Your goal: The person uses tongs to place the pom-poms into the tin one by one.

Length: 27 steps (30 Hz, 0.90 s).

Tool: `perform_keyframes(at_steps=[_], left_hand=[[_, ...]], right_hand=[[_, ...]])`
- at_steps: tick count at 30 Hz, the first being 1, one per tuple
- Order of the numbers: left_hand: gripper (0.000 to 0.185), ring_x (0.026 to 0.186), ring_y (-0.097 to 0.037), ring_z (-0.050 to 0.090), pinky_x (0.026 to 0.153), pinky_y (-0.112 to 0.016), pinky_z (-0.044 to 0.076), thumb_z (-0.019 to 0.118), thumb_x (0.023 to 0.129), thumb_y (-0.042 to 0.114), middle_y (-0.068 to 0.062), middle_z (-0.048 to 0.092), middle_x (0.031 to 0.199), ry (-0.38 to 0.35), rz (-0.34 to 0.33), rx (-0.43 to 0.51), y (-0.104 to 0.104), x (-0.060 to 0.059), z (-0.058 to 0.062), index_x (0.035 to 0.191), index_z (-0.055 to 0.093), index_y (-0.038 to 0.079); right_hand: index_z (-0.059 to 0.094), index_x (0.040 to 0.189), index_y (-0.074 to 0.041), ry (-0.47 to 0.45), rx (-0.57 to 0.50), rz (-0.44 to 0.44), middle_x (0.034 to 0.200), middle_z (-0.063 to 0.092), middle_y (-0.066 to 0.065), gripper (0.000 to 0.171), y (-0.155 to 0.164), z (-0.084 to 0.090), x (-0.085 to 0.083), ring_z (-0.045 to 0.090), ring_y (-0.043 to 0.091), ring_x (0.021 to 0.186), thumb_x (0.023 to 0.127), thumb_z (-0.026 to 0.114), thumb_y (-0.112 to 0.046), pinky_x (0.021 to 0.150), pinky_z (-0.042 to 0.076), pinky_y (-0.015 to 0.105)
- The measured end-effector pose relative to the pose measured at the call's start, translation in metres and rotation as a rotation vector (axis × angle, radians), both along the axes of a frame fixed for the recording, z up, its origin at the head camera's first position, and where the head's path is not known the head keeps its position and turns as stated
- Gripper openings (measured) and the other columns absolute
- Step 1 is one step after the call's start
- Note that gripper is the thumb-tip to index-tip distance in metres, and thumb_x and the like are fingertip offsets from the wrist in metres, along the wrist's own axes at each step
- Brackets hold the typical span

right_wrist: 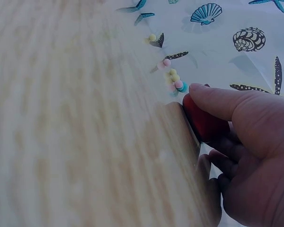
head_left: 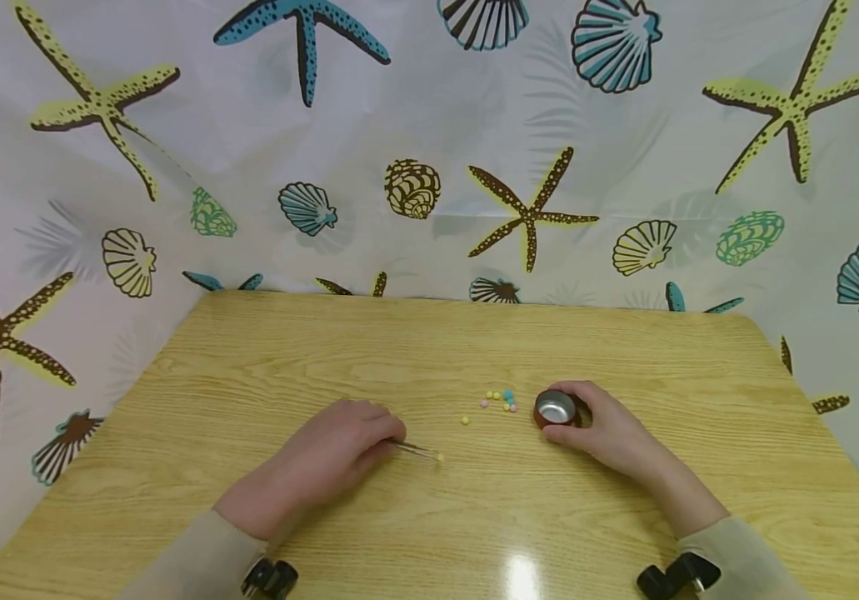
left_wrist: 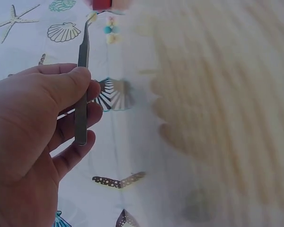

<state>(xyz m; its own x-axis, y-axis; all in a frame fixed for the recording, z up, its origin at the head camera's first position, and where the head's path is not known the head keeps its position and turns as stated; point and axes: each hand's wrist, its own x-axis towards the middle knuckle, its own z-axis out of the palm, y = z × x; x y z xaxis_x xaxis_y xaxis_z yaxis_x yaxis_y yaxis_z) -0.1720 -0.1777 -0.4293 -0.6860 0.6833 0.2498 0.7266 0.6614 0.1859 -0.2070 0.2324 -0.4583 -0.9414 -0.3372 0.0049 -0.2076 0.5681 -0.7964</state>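
Note:
My left hand (head_left: 339, 454) pinches metal tweezers (head_left: 416, 450) low over the wooden table (head_left: 324, 358); their tips hold or touch a small yellow bead (head_left: 440, 457). In the left wrist view the tweezers (left_wrist: 82, 80) run between my thumb and fingers. My right hand (head_left: 609, 429) grips a small red cup with a shiny metal inside (head_left: 555, 407), standing on the table. The right wrist view shows the red cup (right_wrist: 203, 120) under my fingers. A cluster of several tiny yellow, pink and blue beads (head_left: 500, 400) lies just left of the cup, with one yellow bead (head_left: 464, 420) apart.
A white curtain printed with starfish and shells (head_left: 429, 150) hangs behind and beside the table. Wrist camera mounts (head_left: 272, 577) show at the bottom edge.

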Motion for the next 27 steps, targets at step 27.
perform_keyframes(at_steps=[27], left_hand=[[0.010, 0.090, -0.020, 0.070, 0.088, -0.046, 0.058, 0.078, 0.106, 0.012, 0.003, 0.075, 0.102, 0.169, 0.155, 0.115, 0.086, -0.035, 0.021, 0.114, 0.077, 0.017]], right_hand=[[0.063, 0.151, -0.007, -0.004, 0.014, -0.038, 0.151, 0.062, 0.017, 0.064, -0.004, -0.002, -0.008, 0.056, 0.038, 0.141, 0.097, 0.089, -0.031, 0.118, 0.042, 0.061]])
